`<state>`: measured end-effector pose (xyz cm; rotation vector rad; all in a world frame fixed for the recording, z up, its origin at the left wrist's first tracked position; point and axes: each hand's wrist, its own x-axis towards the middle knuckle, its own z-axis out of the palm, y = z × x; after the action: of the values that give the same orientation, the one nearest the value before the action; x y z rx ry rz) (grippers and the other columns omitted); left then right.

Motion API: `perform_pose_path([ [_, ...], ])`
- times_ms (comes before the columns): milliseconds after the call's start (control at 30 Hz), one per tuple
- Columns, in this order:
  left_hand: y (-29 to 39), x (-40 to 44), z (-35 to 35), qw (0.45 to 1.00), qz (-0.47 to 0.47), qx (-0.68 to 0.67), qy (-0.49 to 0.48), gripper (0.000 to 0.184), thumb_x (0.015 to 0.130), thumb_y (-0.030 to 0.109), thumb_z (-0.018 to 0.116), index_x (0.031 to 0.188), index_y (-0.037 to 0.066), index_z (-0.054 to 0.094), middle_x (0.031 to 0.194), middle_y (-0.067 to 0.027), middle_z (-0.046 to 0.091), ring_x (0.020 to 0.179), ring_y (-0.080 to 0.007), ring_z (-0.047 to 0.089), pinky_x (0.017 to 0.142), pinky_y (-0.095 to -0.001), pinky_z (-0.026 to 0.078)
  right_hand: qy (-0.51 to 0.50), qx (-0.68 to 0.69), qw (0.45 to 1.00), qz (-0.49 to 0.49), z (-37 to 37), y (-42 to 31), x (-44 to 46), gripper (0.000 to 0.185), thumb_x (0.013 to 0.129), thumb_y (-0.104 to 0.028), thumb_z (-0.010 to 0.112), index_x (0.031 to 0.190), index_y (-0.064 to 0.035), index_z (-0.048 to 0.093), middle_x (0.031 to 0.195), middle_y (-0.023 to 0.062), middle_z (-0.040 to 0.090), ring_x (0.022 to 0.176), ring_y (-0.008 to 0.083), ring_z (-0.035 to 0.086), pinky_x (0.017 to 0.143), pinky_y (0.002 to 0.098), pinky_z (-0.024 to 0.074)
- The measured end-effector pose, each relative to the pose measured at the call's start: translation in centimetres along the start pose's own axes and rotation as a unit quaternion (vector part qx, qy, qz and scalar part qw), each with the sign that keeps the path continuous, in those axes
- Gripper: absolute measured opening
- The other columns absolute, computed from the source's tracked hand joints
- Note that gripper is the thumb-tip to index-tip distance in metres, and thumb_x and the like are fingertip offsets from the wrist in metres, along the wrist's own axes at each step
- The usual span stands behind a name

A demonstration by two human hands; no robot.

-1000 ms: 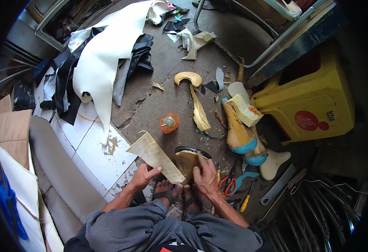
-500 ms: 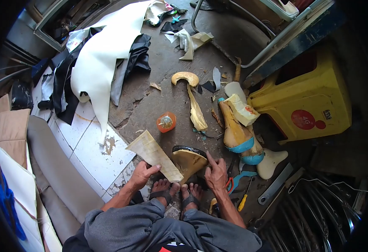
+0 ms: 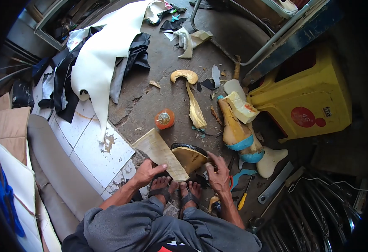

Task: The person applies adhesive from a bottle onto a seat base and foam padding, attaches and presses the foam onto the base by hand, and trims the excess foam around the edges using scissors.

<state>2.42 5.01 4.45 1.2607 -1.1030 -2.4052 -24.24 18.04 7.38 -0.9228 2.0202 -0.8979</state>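
Observation:
My left hand (image 3: 147, 173) is closed on the near left edge of a flat beige strip (image 3: 163, 156), thumb on top. The strip slants over the left side of a tan, tapering piece with a thick black curved rim (image 3: 192, 158), just beyond my feet; its lower part is partly covered. Beside the right end of that rim is my right hand (image 3: 218, 172), thumb and fingers apart, fingertips at the edge; whether they touch it is hard to tell. An orange jar (image 3: 165, 119) stands on the floor beyond the strip.
Two tan leg-shaped pieces with blue bands (image 3: 239, 140) lie to the right, near a yellow plastic stool (image 3: 306, 101). A yellow-handled screwdriver (image 3: 242, 201) and a flat metal tool (image 3: 275, 183) lie close by. White sheet material (image 3: 95, 63) spreads over the left floor.
The beige strip has shifted right and nearer the black-rimmed piece, with my left hand following. My right index finger has left its pointing pose on the rim, and the fingers are bent.

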Motion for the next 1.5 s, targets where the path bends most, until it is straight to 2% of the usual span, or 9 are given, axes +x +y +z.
perform_pose_path([
  [200, 1.9, 0.7, 3.7, 0.99, -0.055, -0.097, -0.087, 0.052, 0.099, 0.024, 0.069, 0.137, -0.007, 0.053, 0.129, -0.0164, 0.066, 0.113, -0.0222, 0.066, 0.1, -0.0352, 0.052, -0.208, 0.192, 0.958, 0.053, 0.2, -1.9, 0.1, 0.047, 0.098, -0.026, 0.069, 0.139, -0.0036, 0.061, 0.124, 0.0105, 0.07, 0.112, 0.0144, 0.063, 0.094, 0.0301, 0.0511],
  [267, 1.8, 0.9, 4.1, 0.993, -0.009, 0.024, -0.118, 0.054, 0.099, 0.025, 0.069, 0.138, -0.007, 0.051, 0.127, -0.0163, 0.066, 0.112, -0.023, 0.067, 0.096, -0.0348, 0.054, -0.24, 0.224, 0.938, 0.111, -0.5, -1.7, -0.3, 0.049, 0.095, -0.021, 0.074, 0.138, -0.0009, 0.061, 0.123, 0.0106, 0.07, 0.113, 0.0172, 0.064, 0.095, 0.0324, 0.0521],
  [333, 2.2, 0.5, 4.2, 0.991, -0.039, 0.031, -0.122, 0.052, 0.1, 0.027, 0.069, 0.137, -0.005, 0.052, 0.122, -0.0147, 0.067, 0.11, -0.0208, 0.066, 0.092, -0.0336, 0.054, -0.233, 0.227, 0.935, 0.142, -1.9, -1.2, -0.4, 0.046, 0.092, -0.017, 0.077, 0.134, -0.0019, 0.065, 0.12, 0.0093, 0.071, 0.11, 0.0165, 0.065, 0.094, 0.0315, 0.0522],
  [467, 0.8, 0.4, 3.8, 0.999, 0.04, 0.016, 0.002, 0.044, 0.1, 0.028, 0.069, 0.129, -0.002, 0.058, 0.114, -0.0116, 0.069, 0.108, -0.02, 0.066, 0.093, -0.0326, 0.054, -0.132, 0.108, 0.985, -0.013, -6.3, -0.6, -0.3, 0.036, 0.091, -0.01, 0.073, 0.125, -0.0014, 0.07, 0.106, 0.0092, 0.071, 0.098, 0.0171, 0.066, 0.088, 0.0315, 0.052],
  [600, 3.5, 0.7, 3.4, 0.935, 0.082, 0.322, 0.122, 0.042, 0.097, 0.015, 0.067, 0.134, 0.0, 0.055, 0.112, -0.0118, 0.07, 0.106, -0.0234, 0.068, 0.092, -0.0369, 0.054, 0.006, 0.028, 0.993, -0.116, -7.1, 0.4, 1.1, 0.035, 0.089, -0.005, 0.072, 0.124, -0.0019, 0.071, 0.11, 0.0124, 0.071, 0.1, 0.021, 0.068, 0.09, 0.0327, 0.0524],
  [667, 4.1, 1.0, 4.0, 0.853, 0.271, 0.427, 0.128, 0.041, 0.095, 0.013, 0.068, 0.133, 0.001, 0.056, 0.119, -0.0158, 0.068, 0.113, -0.0298, 0.066, 0.096, -0.0389, 0.053, 0.089, -0.021, 0.98, -0.178, -6.0, 1.2, 2.1, 0.037, 0.086, -0.001, 0.071, 0.123, -0.0036, 0.072, 0.116, 0.015, 0.071, 0.105, 0.0266, 0.07, 0.091, 0.0345, 0.0542],
  [767, 6.6, 2.7, 5.3, 0.747, 0.426, 0.503, 0.086, 0.042, 0.094, 0.012, 0.068, 0.134, 0.002, 0.057, 0.131, -0.0202, 0.062, 0.124, -0.0367, 0.059, 0.105, -0.0426, 0.049, 0.068, -0.04, 0.976, -0.204, -3.9, 2.2, 3.6, 0.038, 0.085, 0.001, 0.07, 0.122, -0.0072, 0.073, 0.122, 0.017, 0.07, 0.11, 0.0298, 0.07, 0.093, 0.0358, 0.0548],
  [867, 8.5, 4.8, 6.1, 0.671, 0.423, 0.607, 0.046, 0.044, 0.095, 0.014, 0.067, 0.137, 0.003, 0.056, 0.14, -0.0206, 0.055, 0.135, -0.0394, 0.05, 0.113, -0.0465, 0.043, 0.046, -0.035, 0.972, -0.226, -1.7, 2.6, 4.6, 0.038, 0.086, 0.001, 0.069, 0.123, -0.0106, 0.074, 0.124, 0.0177, 0.069, 0.112, 0.032, 0.07, 0.094, 0.0372, 0.0555],
  [1500, 5.1, 9.1, 2.5, 0.709, 0.373, 0.596, -0.051, 0.044, 0.092, 0.02, 0.072, 0.135, 0.009, 0.066, 0.134, -0.0175, 0.062, 0.126, -0.0348, 0.055, 0.111, -0.0456, 0.042, 0.025, -0.007, 0.974, -0.225, 0.8, 4.2, 4.5, 0.034, 0.091, -0.003, 0.071, 0.123, -0.0135, 0.075, 0.125, 0.0168, 0.07, 0.116, 0.0325, 0.068, 0.097, 0.0384, 0.0542],
])
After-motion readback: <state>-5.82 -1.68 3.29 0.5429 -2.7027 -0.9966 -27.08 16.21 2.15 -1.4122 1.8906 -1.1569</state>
